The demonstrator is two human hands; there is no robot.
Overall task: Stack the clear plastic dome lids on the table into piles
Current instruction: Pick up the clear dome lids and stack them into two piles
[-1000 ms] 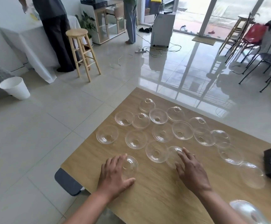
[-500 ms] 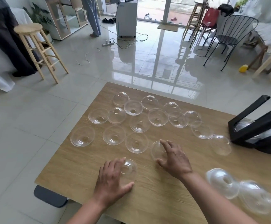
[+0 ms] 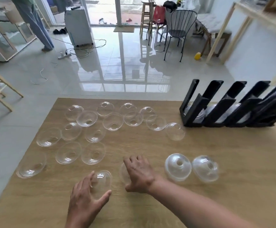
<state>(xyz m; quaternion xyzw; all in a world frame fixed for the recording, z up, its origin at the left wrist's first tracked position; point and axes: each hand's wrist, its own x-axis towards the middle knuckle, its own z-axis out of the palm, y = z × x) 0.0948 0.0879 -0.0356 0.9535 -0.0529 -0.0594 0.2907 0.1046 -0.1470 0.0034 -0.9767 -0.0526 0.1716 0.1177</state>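
Several clear plastic dome lids lie scattered on the wooden table (image 3: 216, 153), most with the opening up, such as one at the far middle (image 3: 113, 121). My left hand (image 3: 86, 198) wraps around a dome lid (image 3: 101, 182) near the front edge. My right hand (image 3: 139, 173) lies over a second lid (image 3: 123, 172), which is mostly hidden under the palm. To the right stand two piles dome-up: a nested pile (image 3: 177, 167) and another dome (image 3: 205, 168).
A black slotted rack (image 3: 229, 107) holding more lids stands at the table's far right. Beyond the table on the tiled floor are a metal chair (image 3: 180, 30), a white appliance (image 3: 78, 22) with cables, a wooden stool at left and a standing person (image 3: 33, 22).
The view has swung right, revealing the whole rack. My right hand has drawn its lid back toward me, closer to the left hand. The left hand still holds its lid.
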